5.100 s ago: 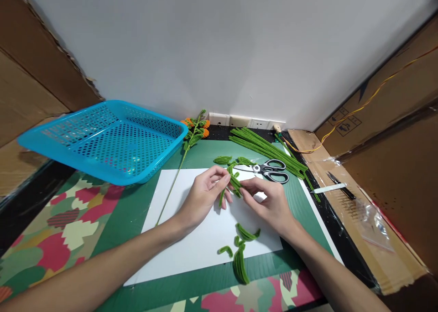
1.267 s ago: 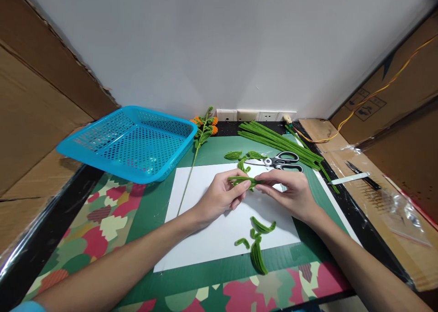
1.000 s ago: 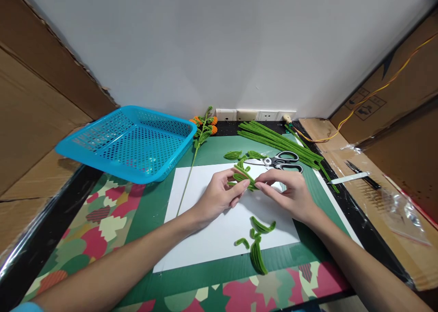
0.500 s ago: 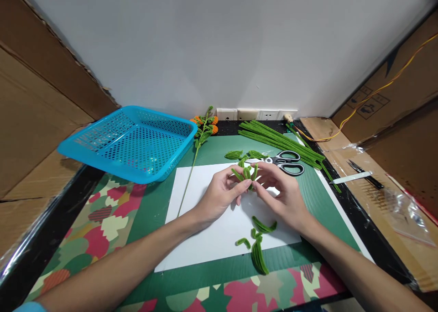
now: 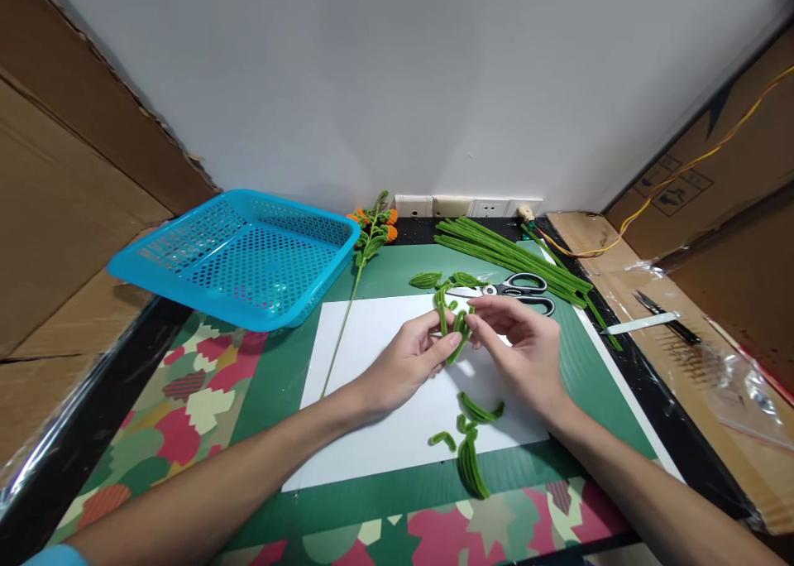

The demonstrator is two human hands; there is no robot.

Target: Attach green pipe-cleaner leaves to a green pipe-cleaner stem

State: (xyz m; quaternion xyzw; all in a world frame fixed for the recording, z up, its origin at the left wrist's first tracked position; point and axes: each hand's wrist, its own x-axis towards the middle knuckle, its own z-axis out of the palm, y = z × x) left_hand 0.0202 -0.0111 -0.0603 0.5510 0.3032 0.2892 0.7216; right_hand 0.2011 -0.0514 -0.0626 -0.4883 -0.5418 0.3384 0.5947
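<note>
Above a white paper sheet (image 5: 372, 434), my left hand (image 5: 417, 355) pinches a bent green pipe cleaner piece (image 5: 457, 344) between thumb and fingers. My right hand (image 5: 518, 347) has its thumb and forefinger closed on the right side of the same piece. Close behind the fingers lie short green curls and leaf shapes (image 5: 426, 280). Nearer me on the paper rest a curved green bundle (image 5: 472, 467), a second curved strip (image 5: 482, 409) and a small bent piece (image 5: 442, 440).
Scissors (image 5: 524, 289) lie beyond my right hand, beside a stack of long green pipe cleaners (image 5: 514, 256). A blue basket (image 5: 310, 309) stands at the left, with an orange-flowered stem (image 5: 351, 301) beside it. Farther right are a white-handled tool (image 5: 642, 323) and a cardboard box (image 5: 732, 185).
The green piece has turned and tilted between my fingers, so its strands point differently. My right hand has shifted slightly right and down, with its fingers drawn a little away from the left.
</note>
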